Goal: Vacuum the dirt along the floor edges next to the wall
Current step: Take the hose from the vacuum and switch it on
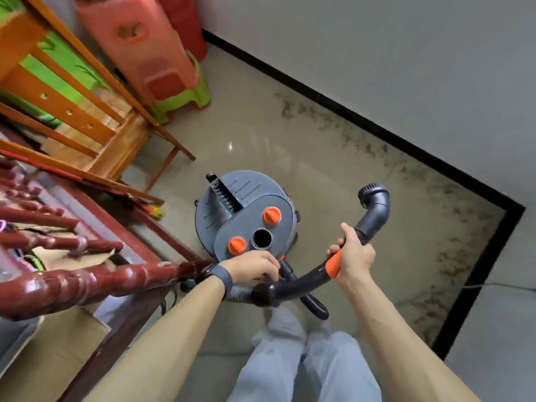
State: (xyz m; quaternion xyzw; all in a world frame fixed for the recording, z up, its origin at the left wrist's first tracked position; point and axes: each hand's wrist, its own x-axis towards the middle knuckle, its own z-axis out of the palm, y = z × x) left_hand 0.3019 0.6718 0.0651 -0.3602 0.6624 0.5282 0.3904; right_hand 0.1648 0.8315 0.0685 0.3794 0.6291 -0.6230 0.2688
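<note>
Dirt [374, 146] lies in a band along the black baseboard [319, 94], ahead and right of both hands. The right hand [352, 253] is nearer and grips the hose handle [333, 266], with the nozzle [370, 193] raised. The left hand [255, 266] seems to grip the hose [293, 288].

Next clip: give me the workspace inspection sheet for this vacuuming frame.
Surface: glossy beige floor; dark dirt in a band along the black baseboard and round the corner.
Job's things: grey vacuum canister, two orange knobs, round top port open; brush nozzle apparently held off the floor.
Clutter: wooden chairs, stacked plastic stools, cardboard.
Hands: left hand grips the hose; right hand grips the orange handle.
Cables: thin dark cord by the furniture leg, route unclear.
Surroundings: grey wall; dark red wooden furniture.
</note>
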